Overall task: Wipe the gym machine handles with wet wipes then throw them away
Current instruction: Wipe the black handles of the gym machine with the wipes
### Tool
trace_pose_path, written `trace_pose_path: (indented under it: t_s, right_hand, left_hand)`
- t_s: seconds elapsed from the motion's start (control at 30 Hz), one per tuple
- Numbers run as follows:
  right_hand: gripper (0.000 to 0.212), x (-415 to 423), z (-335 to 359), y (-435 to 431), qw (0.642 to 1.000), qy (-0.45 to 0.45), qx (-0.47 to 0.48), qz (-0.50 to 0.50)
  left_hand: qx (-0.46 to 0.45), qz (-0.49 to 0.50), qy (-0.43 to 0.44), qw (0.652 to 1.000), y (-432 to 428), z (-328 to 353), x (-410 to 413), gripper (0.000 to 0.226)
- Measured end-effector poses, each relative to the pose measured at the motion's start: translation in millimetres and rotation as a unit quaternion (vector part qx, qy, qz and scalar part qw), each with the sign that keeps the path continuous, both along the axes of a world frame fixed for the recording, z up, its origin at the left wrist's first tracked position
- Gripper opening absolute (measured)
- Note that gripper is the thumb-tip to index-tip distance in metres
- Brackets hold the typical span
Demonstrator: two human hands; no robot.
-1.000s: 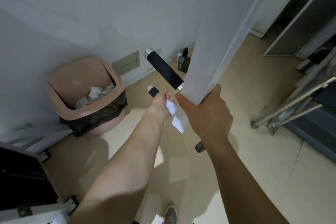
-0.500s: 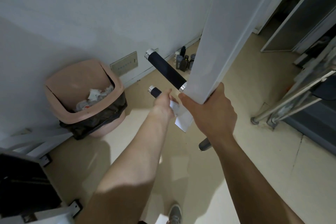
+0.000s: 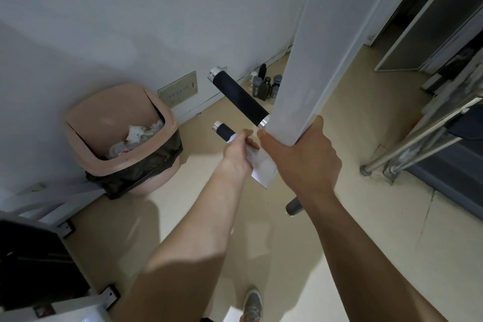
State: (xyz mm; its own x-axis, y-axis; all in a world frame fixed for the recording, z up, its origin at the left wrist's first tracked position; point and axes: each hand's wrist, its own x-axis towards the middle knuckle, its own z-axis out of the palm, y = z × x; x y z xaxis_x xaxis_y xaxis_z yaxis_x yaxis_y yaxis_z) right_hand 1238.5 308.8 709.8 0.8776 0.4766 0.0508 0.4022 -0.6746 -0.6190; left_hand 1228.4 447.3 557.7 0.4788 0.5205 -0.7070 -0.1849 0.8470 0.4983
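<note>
Nearest the camera, two bare forearms were stretched forward and down. The left hand (image 3: 236, 154) was curled round the white wet wipe (image 3: 261, 168), which was pressed onto the inner part of the short black foam handle with a silver end cap (image 3: 224, 131). A loose flap of the wipe hung below the knuckles. The right hand (image 3: 300, 157) was clenched round the bottom end of the white square metal post (image 3: 300, 73), from which the handles projected.

For the step to be done well, the wipe would best be kept wrapped right round the foam and drawn outward to the cap with a twist, so that the underside was covered, while the post was held firm.

Just beyond, the longer black foam handle (image 3: 240, 98) could be treated likewise. Farther left, the pink plastic waste bin with a black liner (image 3: 117, 133) stood on the floor against the wall and held crumpled paper.
</note>
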Motion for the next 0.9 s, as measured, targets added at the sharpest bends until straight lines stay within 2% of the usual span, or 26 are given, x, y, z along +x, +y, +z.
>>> trace_pose_path:
  t_s: [0.03, 0.13, 0.27, 0.3, 0.33, 0.4, 0.47, 0.53, 0.57, 0.63, 0.73, 0.83, 0.9]
  right_hand:
    - [0.068, -1.1, -0.4, -0.9, 1.000, -0.004, -0.006, 0.002]
    - [0.068, -4.5, 0.1, -3.4, 1.000, -0.005, -0.011, 0.008]
    - [0.064, -6.6, 0.8, -3.4, 1.000, -0.008, -0.006, 0.014]
    - [0.065, -7.4, 0.7, -3.7, 1.000, -0.010, -0.006, 0.017]
    - [0.066, -7.3, 1.0, -3.7, 1.000, -0.012, -0.005, 0.018]
    - [0.067, -6.9, 1.8, -4.1, 1.000, -0.015, -0.009, 0.021]
    - [0.068, -6.7, 1.2, -4.1, 0.999, -0.023, -0.016, 0.017]
    - [0.071, -6.9, -0.3, -3.3, 0.999, -0.033, -0.020, 0.012]
    - [0.072, -7.5, -1.6, -2.6, 0.999, -0.034, -0.022, 0.010]
    - [0.071, -8.7, -4.0, -2.5, 0.999, -0.037, -0.023, 0.005]
    - [0.067, -8.8, -7.0, -1.6, 0.999, -0.046, -0.023, -0.001]
    - [0.068, -7.2, -7.4, 0.1, 0.999, -0.043, -0.021, -0.005]
    - [0.073, -4.2, -7.0, 1.2, 0.999, -0.041, -0.020, -0.010]
  left_hand:
    - [-0.020, 0.001, 0.011, 1.000, 6.9, 6.3, -2.2, 0.020]
    - [-0.040, 0.053, -0.014, 0.998, 35.7, 7.4, -8.5, 0.038]
    - [0.016, 0.140, -0.114, 0.984, 34.1, -6.0, -11.3, 0.031]
    - [0.008, 0.133, -0.160, 0.978, 27.2, -14.9, -11.8, 0.032]
    - [0.018, 0.098, -0.171, 0.980, 17.6, -21.0, -11.3, 0.034]
    - [0.034, 0.027, -0.117, 0.992, 3.8, -33.8, -6.6, 0.033]
    - [0.014, 0.002, -0.110, 0.994, 6.4, -40.5, -4.2, 0.051]
    - [-0.019, -0.021, -0.059, 0.998, 11.1, -14.7, -10.9, 0.040]
    - [-0.028, -0.022, -0.020, 0.999, 15.4, -1.5, -13.3, 0.029]
    - [-0.029, 0.045, 0.013, 0.998, 32.6, 11.8, -17.9, 0.039]
    - [0.014, 0.116, -0.014, 0.993, 45.5, 22.4, -20.8, 0.046]
    - [0.016, 0.094, -0.083, 0.992, 35.0, -0.1, -19.6, 0.051]
    - [0.008, 0.052, -0.101, 0.993, 14.6, -13.6, -13.2, 0.039]
